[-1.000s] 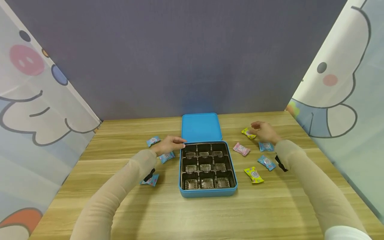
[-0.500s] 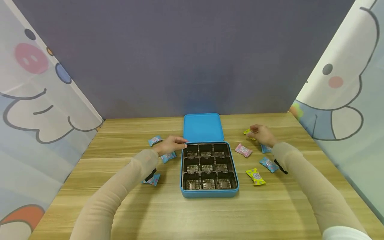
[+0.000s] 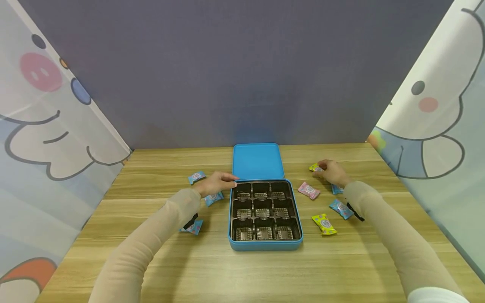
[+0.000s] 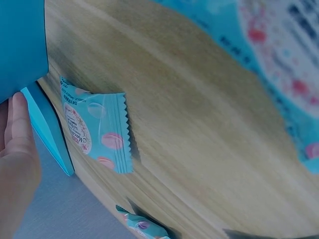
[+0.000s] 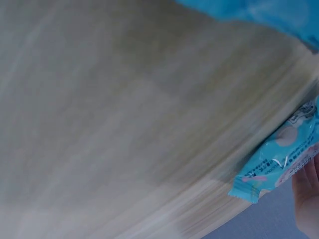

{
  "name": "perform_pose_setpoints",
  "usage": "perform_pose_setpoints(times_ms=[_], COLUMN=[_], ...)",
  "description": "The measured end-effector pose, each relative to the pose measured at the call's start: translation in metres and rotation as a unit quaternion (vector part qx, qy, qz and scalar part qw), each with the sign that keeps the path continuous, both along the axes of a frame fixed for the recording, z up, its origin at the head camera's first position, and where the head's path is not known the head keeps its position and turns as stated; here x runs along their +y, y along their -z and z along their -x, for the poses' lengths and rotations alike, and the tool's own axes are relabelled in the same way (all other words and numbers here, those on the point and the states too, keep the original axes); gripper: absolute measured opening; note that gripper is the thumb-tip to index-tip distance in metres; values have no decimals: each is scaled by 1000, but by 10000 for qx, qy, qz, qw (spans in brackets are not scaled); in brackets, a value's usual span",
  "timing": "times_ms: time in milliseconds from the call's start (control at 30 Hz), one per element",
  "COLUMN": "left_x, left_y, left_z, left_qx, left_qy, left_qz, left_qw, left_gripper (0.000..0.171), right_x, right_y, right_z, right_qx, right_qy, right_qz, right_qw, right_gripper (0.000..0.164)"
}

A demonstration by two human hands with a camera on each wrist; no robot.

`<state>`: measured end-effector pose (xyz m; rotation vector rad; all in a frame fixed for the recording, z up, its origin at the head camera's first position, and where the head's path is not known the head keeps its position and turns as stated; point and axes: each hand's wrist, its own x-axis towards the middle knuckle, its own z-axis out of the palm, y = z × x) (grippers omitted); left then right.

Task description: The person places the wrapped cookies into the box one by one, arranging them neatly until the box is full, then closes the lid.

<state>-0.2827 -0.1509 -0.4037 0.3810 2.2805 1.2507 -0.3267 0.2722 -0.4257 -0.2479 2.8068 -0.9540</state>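
A blue tin box [image 3: 265, 245] with a dark nine-hollow tray inside it stands mid-table, its hollows holding nothing. My left hand [image 3: 217, 184] touches the box's far left corner, fingers along the rim; the left wrist view shows those fingers straight against the blue wall. On the right, my right hand [image 3: 333, 173] pinches a yellow wrapped candy [image 3: 315, 167] between thumb and fingers, partly covering it. In the right wrist view a blue wrapped candy [image 5: 281, 154] hides most of that hand. A pink wrapped candy [image 3: 309, 190] lies between this hand and the box.
Behind the box lies its blue lid [image 3: 258, 160]. Blue candies lie on the left, one a blue candy [image 3: 196, 176] beyond the left hand. Another yellow candy [image 3: 324, 224] and a blue candy [image 3: 341, 208] lie right of the box. A grey panel [image 3: 242, 75] rises behind the table.
My right hand has come down onto the yellow candy, its fingers closing in around it. My left hand stays at the box's corner. The head view has shifted slightly.
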Motion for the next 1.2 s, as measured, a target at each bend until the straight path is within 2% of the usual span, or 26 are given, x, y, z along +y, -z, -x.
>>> perform_pose_setpoints(times_ms=[233,467,800,1200], left_x=[1,0,-1,-1], left_y=[-2,1,-2,3], left_z=[-2,-2,-3,-1], left_qx=[33,75,85,178], left_qy=[-14,55,2,-9], left_qz=[-61,-79,-160,-170], left_qw=[10000,9999,9998,9997], left_gripper=[42,43,42,39], right_x=[0,-3,-2,4], right_y=[2,2,1,2], right_z=[-1,-5,-2,-2], right_qx=[214,133,469,388], right_qy=[25,38,-70,-81], right_qz=[-189,-286,-464,-495], right_qw=[9996,9995,9978,9980], right_gripper=[57,53,48,48])
